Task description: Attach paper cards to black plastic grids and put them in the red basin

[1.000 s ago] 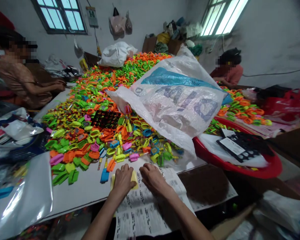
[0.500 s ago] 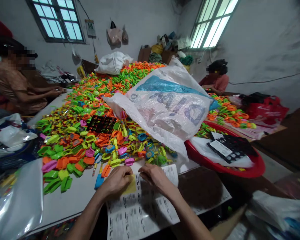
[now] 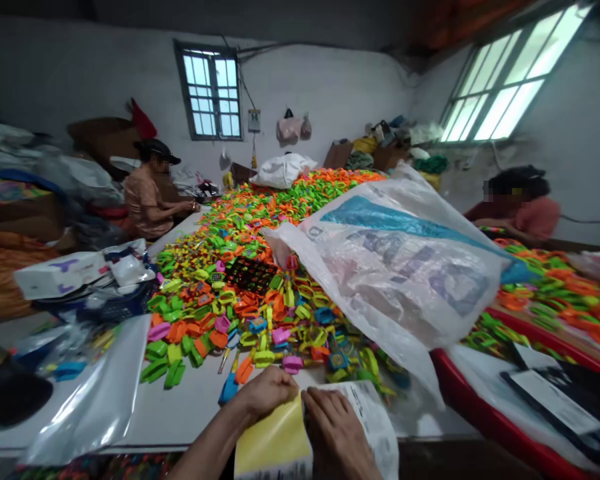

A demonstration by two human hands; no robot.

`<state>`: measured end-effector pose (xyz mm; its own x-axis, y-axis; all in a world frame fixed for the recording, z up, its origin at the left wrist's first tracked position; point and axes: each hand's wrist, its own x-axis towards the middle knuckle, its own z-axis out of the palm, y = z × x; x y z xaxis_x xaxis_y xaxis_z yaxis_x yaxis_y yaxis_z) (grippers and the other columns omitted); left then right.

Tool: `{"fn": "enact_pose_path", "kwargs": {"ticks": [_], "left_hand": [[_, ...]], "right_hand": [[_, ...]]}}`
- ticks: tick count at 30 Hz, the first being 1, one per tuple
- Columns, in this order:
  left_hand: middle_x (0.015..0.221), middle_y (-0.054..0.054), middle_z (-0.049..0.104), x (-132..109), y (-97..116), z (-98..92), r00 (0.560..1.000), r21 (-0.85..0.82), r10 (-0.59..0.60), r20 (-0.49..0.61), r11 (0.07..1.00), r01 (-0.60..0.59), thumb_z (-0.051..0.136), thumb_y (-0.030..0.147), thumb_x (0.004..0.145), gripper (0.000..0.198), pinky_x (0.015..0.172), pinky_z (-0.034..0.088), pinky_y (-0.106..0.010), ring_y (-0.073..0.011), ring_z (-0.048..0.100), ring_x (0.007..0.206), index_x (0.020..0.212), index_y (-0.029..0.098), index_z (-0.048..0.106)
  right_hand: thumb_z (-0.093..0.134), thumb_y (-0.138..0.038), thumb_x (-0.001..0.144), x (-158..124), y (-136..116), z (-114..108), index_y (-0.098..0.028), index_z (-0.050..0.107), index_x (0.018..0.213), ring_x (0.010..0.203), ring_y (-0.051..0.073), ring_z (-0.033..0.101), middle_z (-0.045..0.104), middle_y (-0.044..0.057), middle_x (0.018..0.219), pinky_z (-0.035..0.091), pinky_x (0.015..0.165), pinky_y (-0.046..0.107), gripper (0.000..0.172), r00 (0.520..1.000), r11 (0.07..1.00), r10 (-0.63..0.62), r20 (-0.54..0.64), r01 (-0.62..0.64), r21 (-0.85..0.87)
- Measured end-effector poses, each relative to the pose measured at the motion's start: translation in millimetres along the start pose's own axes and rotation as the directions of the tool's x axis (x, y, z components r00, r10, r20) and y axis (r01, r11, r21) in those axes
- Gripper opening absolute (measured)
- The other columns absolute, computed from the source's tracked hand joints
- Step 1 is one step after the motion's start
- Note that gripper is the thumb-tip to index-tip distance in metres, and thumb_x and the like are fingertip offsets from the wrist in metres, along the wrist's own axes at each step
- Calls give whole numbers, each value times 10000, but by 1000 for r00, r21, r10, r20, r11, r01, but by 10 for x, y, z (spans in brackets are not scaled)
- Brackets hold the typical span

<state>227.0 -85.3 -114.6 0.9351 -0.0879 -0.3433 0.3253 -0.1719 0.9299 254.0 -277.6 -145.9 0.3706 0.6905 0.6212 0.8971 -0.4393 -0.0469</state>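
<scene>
Both at once, left hand (image 3: 265,395) and right hand (image 3: 336,427) pinch one yellow-backed sheet (image 3: 275,443).

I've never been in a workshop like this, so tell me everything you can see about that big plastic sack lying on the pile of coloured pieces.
The plastic sack is large, thin and translucent white, crinkled and glossy, with a blue band near its top edge and big faded grey-blue letters across its side. It lies slumped on its side, bulging as if partly filled; the contents cannot be made out. It rests on the heap of coloured plastic pieces, its lower corner drooping over the red tub. No hand touches it.
</scene>
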Motion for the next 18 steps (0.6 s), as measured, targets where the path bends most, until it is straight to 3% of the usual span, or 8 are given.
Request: {"fn": "enact_pose_path", "kwargs": {"ticks": [6, 10, 13, 18], "left_hand": [[507, 63, 421, -17, -1, 8, 1000, -42, 7, -22, 999, -7, 597, 271, 568, 180, 478, 190, -218, -65, 302, 497, 656, 117, 631], [543, 42, 494, -16, -33, 19, 999, -97, -44, 2, 994, 44, 584, 287, 571, 246, 490, 260, -214, -79, 373, 495, 734, 118, 656], [568, 31, 533, -4, -63, 20, 998, -110, -57, 24, 992, 59, 581, 295, 578, 260, 504, 297, -220, -91, 414, 506, 755, 124, 664], [481, 62, 481, -22, -110, -62, 1000, -13, -6, 12, 1000, 6, 573, 193, 567, 127, 486, 229, -223, -75, 351, 484, 633, 136, 666]], "right_hand": [[355, -171, 936, 91, 46, -12, -207, 569, 1160, 869, 172, 612, 660, 64, 1025, 486, 730, 270, 312, 997, 1000, 18, -75, -16, 19], [379, -159, 909, 101, 94, -68, -196, 553, 1205, 890, 184, 615, 677, 65, 1010, 481, 751, 283, 345, 993, 994, -108, -40, 108, 3], [381, -164, 910, 51, 119, -43, -198, 573, 1166, 922, 190, 616, 680, 67, 1015, 480, 783, 291, 322, 990, 991, -134, -44, 134, 0], [394, -226, 946, 148, 63, -147, -227, 613, 982, 797, 160, 636, 688, 42, 895, 506, 706, 256, 223, 994, 973, -92, -66, 104, 204]]}}
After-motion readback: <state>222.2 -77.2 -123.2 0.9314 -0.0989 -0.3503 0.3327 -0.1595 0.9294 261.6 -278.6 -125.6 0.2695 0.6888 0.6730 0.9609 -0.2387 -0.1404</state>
